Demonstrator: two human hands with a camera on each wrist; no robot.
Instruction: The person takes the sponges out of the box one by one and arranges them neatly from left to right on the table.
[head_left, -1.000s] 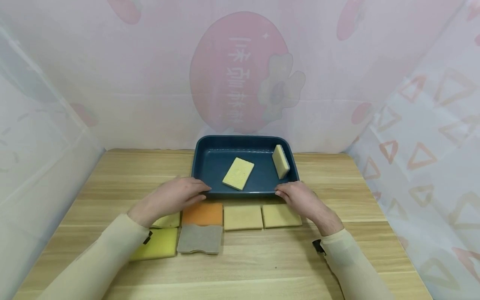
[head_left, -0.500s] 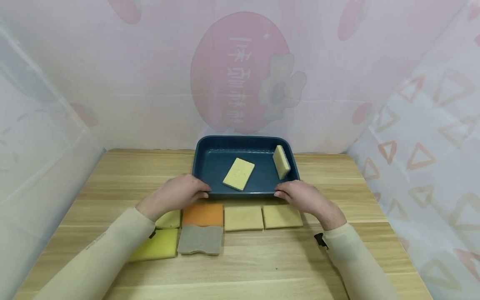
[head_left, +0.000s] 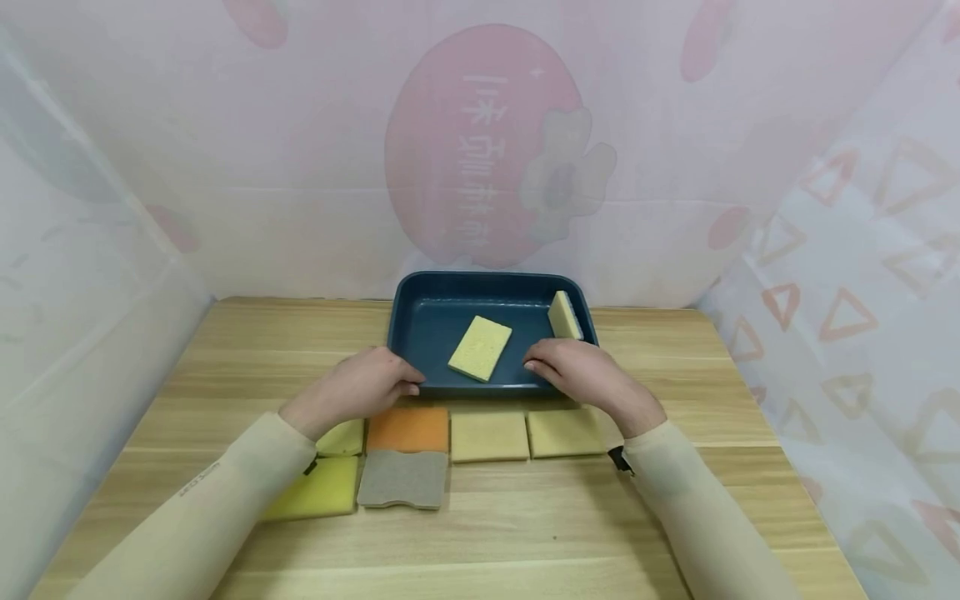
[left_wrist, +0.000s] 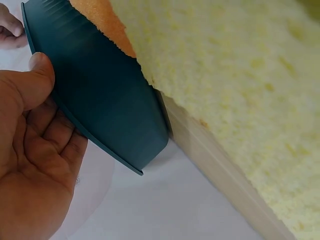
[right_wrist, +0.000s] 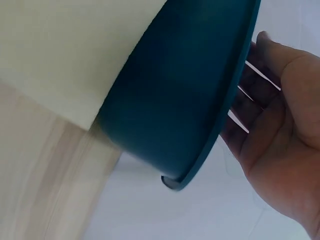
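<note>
A dark blue rectangular tray (head_left: 420,321) stands at the back of the table. My left hand (head_left: 367,379) grips its front rim near the left corner; the left wrist view shows the thumb (left_wrist: 42,72) on the outer side and the fingers passing over the rim. My right hand (head_left: 581,367) is over the front right corner, holding nothing, its loosely bent fingers inside the rim in the right wrist view. Within the tray, a yellow sponge (head_left: 480,348) lies flat and slanted. A second pale sponge (head_left: 562,315) stands on edge by the right wall, partly hidden behind the right hand.
In front of the tray lie an orange sponge (head_left: 408,429), two pale yellow sponges (head_left: 489,437), a grey wavy-edged sponge (head_left: 402,479) and a bright yellow sponge (head_left: 318,487). Another yellow sponge (head_left: 341,438) is partly under the left arm. Printed cloth walls (head_left: 300,242) enclose the wooden table (head_left: 525,533).
The right hand has let go of the front rim and moved up and left over the tray. The left hand stays on the rim; the sponges have not moved.
</note>
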